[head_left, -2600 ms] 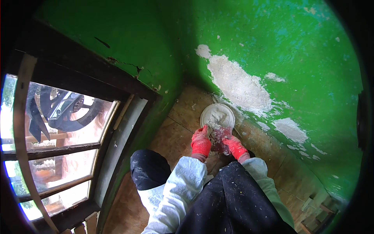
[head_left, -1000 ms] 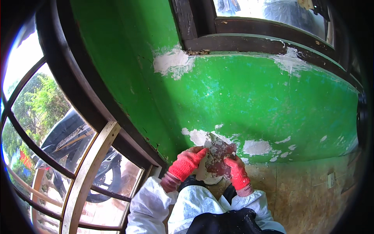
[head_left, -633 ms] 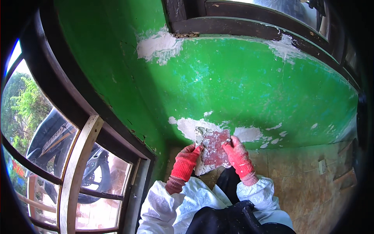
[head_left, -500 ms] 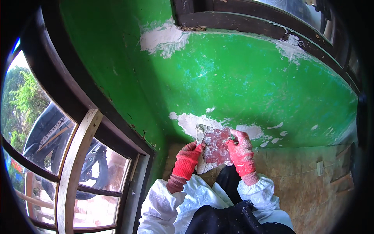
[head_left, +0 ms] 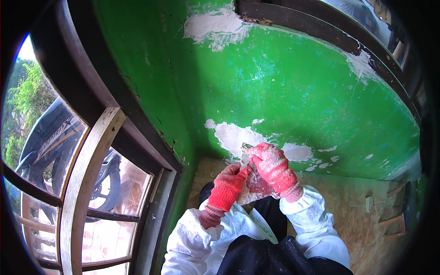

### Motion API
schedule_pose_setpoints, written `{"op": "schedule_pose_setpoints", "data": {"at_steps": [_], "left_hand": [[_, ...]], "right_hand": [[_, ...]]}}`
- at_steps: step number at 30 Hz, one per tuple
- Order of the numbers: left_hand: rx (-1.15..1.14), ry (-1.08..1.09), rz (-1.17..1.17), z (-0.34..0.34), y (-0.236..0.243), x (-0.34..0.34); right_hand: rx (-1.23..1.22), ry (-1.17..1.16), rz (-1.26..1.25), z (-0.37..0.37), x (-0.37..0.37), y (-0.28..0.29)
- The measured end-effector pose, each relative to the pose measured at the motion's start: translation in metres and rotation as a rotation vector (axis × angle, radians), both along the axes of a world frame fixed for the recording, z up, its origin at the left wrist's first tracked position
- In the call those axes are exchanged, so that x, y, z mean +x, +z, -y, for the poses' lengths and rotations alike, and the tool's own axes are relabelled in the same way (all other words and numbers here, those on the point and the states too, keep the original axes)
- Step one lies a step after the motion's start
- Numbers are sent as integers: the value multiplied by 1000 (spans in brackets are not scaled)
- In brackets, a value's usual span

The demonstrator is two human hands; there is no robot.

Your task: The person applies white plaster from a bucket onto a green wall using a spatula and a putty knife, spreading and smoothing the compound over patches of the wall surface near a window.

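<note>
My left hand (head_left: 229, 183), in a red knitted glove, grips the left side of a flat red board (head_left: 259, 185) smeared with white putty. My right hand (head_left: 272, 165), in a putty-dusted red glove, is closed over the board's top, at a small grey tool (head_left: 246, 146) that is mostly hidden by the fingers. Just beyond them, white putty patches (head_left: 233, 135) cover the lower part of a green wall (head_left: 293, 91).
A dark-framed window (head_left: 55, 55) with a pale wooden upright (head_left: 85, 192) fills the left, a motorcycle (head_left: 48, 137) outside it. Another window frame (head_left: 311, 23) runs above the wall. Tiled floor (head_left: 348, 211) lies right, with small wooden pieces (head_left: 392, 224).
My right hand has moved from the board's right edge up and left onto its top, near the grey tool. The view has shifted slightly, so the wall sits higher.
</note>
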State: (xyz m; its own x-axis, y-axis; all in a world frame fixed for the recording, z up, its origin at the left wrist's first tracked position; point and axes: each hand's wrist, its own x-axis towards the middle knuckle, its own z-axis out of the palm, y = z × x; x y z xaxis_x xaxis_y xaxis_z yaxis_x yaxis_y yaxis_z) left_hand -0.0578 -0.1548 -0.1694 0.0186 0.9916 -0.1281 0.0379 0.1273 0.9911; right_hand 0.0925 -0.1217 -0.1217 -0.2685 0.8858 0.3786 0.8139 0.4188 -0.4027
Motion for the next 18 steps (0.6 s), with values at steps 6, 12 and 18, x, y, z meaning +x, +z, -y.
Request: {"op": "schedule_pose_setpoints", "data": {"at_steps": [6, 12, 18], "left_hand": [[-105, -11, 99, -6, 2, -18], [-39, -19, 31, -25, -5, -27], [-11, -17, 148, -39, 80, -42]], "right_hand": [[-266, 31, -103, -1, -8, 25], [-40, 84, -163, -7, 2, 31], [211, 231, 241, 2, 33, 84]]}}
